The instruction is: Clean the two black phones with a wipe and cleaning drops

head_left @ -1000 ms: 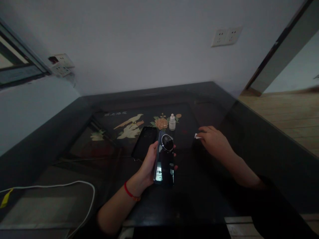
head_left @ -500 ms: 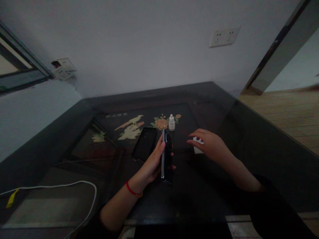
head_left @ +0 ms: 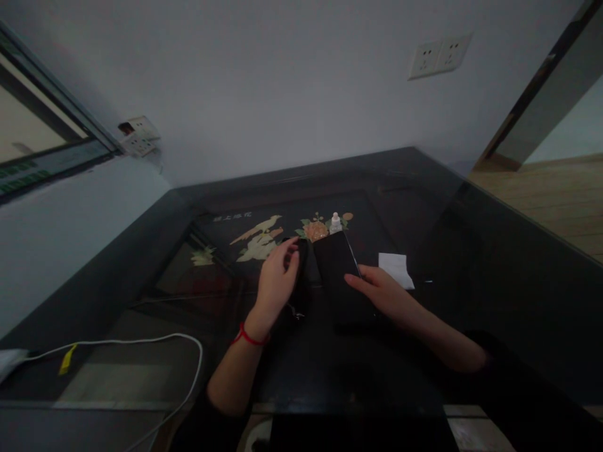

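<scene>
2 bare hands of the person are above a glossy black table with a flat, polished top (head_left: 419,207); the right hand (head_left: 384,290) is closed upon a slim, black, rectangular phone with a dark smooth face (head_left: 338,267), its thumb pressing on this face near the right edge, its other fingers mostly hidden behind; the phone is tilted, with its dark face toward the person, to the right of the left hand (head_left: 277,279). The left hand has its fingers loosely curled, and it is over a black, shallow, rectangular phone case (head_left: 302,256); I cannot tell if these fingers grip the case or only rest there; 1 red string bracelet (head_left: 253,341) is around the left wrist.

Behind the upper end of the phone stands 1 small white bottle with a pale narrow cap (head_left: 335,223), its lower part hidden; to the right, just beyond the right hand, lies 1 thin white rectangular sheet (head_left: 394,267), whether paper or cloth I cannot tell; the table top carries a coloured picture of a pale bird (head_left: 259,231) and an orange-pink flower (head_left: 315,231); at the left, 1 white cable (head_left: 141,340) with a yellow tag (head_left: 67,360) lies curved.
</scene>
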A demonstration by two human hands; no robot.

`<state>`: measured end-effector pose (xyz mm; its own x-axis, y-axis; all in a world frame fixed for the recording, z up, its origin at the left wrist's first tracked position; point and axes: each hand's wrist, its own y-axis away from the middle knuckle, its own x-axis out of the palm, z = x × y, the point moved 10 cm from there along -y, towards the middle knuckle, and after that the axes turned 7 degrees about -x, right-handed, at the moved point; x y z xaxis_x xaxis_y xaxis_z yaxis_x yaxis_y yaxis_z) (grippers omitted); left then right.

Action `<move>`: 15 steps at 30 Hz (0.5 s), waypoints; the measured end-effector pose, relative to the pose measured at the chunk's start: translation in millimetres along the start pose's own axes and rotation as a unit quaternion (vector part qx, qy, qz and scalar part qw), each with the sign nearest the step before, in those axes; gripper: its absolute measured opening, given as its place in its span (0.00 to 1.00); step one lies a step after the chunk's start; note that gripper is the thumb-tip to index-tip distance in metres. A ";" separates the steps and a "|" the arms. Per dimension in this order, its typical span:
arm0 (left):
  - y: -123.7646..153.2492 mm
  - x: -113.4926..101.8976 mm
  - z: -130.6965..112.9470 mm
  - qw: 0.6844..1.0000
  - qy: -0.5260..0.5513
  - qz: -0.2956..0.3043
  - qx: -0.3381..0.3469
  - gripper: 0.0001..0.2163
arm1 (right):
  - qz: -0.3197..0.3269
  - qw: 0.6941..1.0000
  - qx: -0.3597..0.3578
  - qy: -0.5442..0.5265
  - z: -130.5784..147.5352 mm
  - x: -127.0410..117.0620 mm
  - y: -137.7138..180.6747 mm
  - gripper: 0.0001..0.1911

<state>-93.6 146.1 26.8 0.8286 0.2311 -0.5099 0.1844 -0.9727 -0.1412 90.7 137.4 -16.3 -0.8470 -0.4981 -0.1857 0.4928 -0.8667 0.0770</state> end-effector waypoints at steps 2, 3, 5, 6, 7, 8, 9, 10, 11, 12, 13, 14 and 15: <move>-12.8 -15.3 11.3 0.986 -0.154 -0.054 0.015 0.19 | -0.003 0.999 0.027 -0.039 -7.9 1.9 1.3 0.13; -17.6 -19.3 19.9 0.982 -0.176 -0.061 0.007 0.19 | -0.002 0.998 0.035 -0.050 -11.0 3.2 1.9 0.13; -23.3 -21.7 36.0 0.978 -0.197 -0.063 -0.010 0.20 | -0.002 0.997 0.042 -0.061 -14.8 4.8 2.3 0.12; -24.5 -21.2 43.5 0.977 -0.204 -0.061 -0.021 0.21 | -0.002 0.997 0.041 -0.062 -16.0 5.0 2.0 0.12; -25.2 -20.1 50.3 0.975 -0.210 -0.058 -0.032 0.22 | -0.004 0.997 0.039 -0.062 -16.7 4.7 1.4 0.12; -25.6 -18.7 56.2 0.974 -0.215 -0.054 -0.042 0.23 | -0.007 0.997 0.035 -0.063 -17.2 4.3 0.6 0.12; -26.0 -17.4 61.1 0.973 -0.219 -0.051 -0.050 0.24 | -0.010 0.997 0.032 -0.067 -17.6 3.8 -0.3 0.12; -26.7 -16.0 65.0 0.972 -0.221 -0.046 -0.057 0.24 | -0.014 0.997 0.028 -0.072 -17.8 3.4 -1.0 0.12; -27.6 -14.6 68.1 0.972 -0.221 -0.041 -0.064 0.24 | -0.018 0.996 0.024 -0.080 -17.9 2.9 -1.6 0.12; -28.7 -13.1 70.5 0.972 -0.220 -0.035 -0.069 0.24 | -0.022 0.995 0.021 -0.091 -17.7 2.7 -1.9 0.13; -29.9 -11.3 72.0 0.973 -0.216 -0.028 -0.073 0.23 | -0.026 0.994 0.018 -0.102 -17.3 2.5 -1.8 0.13; -30.9 -9.3 72.8 0.975 -0.209 -0.021 -0.076 0.22 | -0.031 0.993 0.015 -0.113 -16.7 2.2 -1.5 0.14; -31.6 -7.1 72.6 0.977 -0.200 -0.013 -0.077 0.20 | -0.037 0.992 0.012 -0.122 -15.7 1.4 -0.8 0.14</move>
<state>-143.6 176.9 -26.7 0.5548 0.2166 -0.8033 0.3064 -0.9509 -0.0448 92.2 137.8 -32.0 -0.9053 -0.4219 0.0499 0.4248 -0.9003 0.0951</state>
